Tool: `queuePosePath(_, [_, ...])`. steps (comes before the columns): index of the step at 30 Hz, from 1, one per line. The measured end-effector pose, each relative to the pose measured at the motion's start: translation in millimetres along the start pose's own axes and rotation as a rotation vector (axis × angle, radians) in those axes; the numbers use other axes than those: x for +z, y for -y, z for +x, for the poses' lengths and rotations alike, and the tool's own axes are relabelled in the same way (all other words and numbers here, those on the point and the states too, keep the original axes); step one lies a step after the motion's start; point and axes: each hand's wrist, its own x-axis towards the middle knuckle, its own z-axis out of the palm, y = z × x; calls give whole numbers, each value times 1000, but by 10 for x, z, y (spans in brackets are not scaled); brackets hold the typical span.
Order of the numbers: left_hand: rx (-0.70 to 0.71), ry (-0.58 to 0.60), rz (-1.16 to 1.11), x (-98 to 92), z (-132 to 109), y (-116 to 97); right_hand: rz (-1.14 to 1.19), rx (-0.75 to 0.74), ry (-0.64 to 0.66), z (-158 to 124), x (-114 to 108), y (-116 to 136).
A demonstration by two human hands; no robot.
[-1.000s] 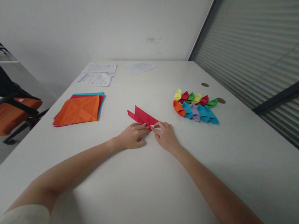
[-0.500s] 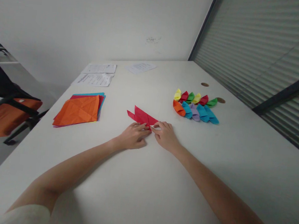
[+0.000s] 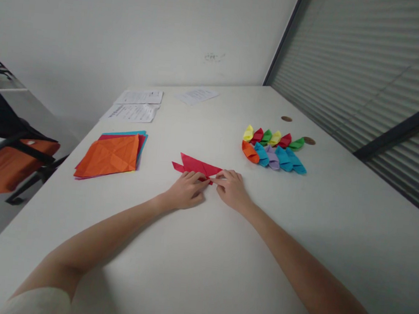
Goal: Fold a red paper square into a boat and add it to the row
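A red folded sheet of paper (image 3: 197,165) lies on the table in front of me, with pointed flaps sticking out at its left end. My left hand (image 3: 187,190) presses its fingers down on the paper's near edge, thumb tucked beneath the palm. From the other side, my right hand (image 3: 233,191) grips the right part of the same paper, its index finger pointing at the left fingertips. The two hands' fingertips almost meet over the near edge. Part of the fold is hidden under the fingers.
Orange paper (image 3: 109,155) tops a stack of coloured sheets on the left. Folded paper pieces in several colours stand in two rows, including an orange piece (image 3: 250,152). Printed sheets (image 3: 134,112) lie farther back. An orange-seated chair (image 3: 14,159) stands left; window blinds (image 3: 367,68) are right.
The red paper has turned slightly, its left end dropping nearer and farther left. Both hands stay almost in place on it.
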Motion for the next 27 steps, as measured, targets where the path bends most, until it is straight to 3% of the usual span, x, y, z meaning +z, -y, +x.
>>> queuePosePath(6, [5, 10, 18, -26, 17, -60, 40, 226, -101, 60, 66, 63])
queuePosePath(19, [-2, -58, -98, 10, 14, -45, 78, 325, -37, 70, 114, 77])
queuePosePath(27, [9, -27, -75, -20, 34, -58, 110, 346, -90, 80, 110, 118])
